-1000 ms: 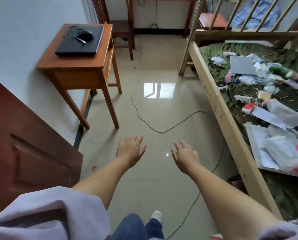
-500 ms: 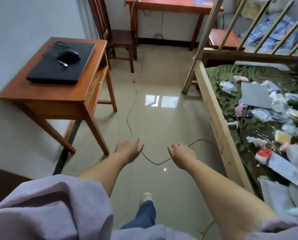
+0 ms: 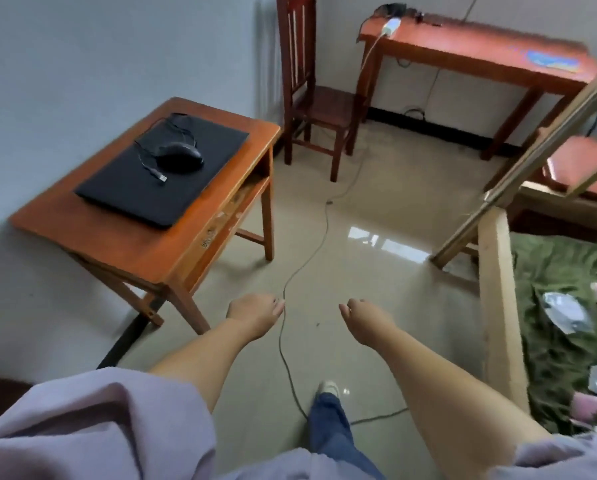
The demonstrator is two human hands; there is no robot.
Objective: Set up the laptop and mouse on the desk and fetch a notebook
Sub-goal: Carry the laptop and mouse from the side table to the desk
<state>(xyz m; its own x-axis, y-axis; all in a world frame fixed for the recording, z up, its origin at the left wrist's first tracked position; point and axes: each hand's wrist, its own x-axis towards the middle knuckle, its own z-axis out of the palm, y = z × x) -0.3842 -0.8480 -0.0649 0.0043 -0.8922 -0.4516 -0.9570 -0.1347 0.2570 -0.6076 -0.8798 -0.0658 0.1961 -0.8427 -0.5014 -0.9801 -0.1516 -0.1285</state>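
A closed black laptop (image 3: 158,174) lies on a small wooden desk (image 3: 123,244) against the left wall. On its lid rests a black wired mouse (image 3: 179,157), its cable looped beside it and the plug end loose. My left hand (image 3: 255,315) and my right hand (image 3: 362,320) hang out in front of me over the floor, below and to the right of the desk. Both hold nothing, with the fingers loosely curled. No notebook is visible.
A dark wooden chair (image 3: 317,98) stands behind the desk. A long red table (image 3: 477,53) with a charger runs along the far wall. A cable (image 3: 304,265) trails across the tiled floor. A wooden bed frame (image 3: 497,289) with green bedding is at the right.
I have stepped forward into the room. The desk with the laptop is closer and larger, the door has left the view, and my fingers have curled in.
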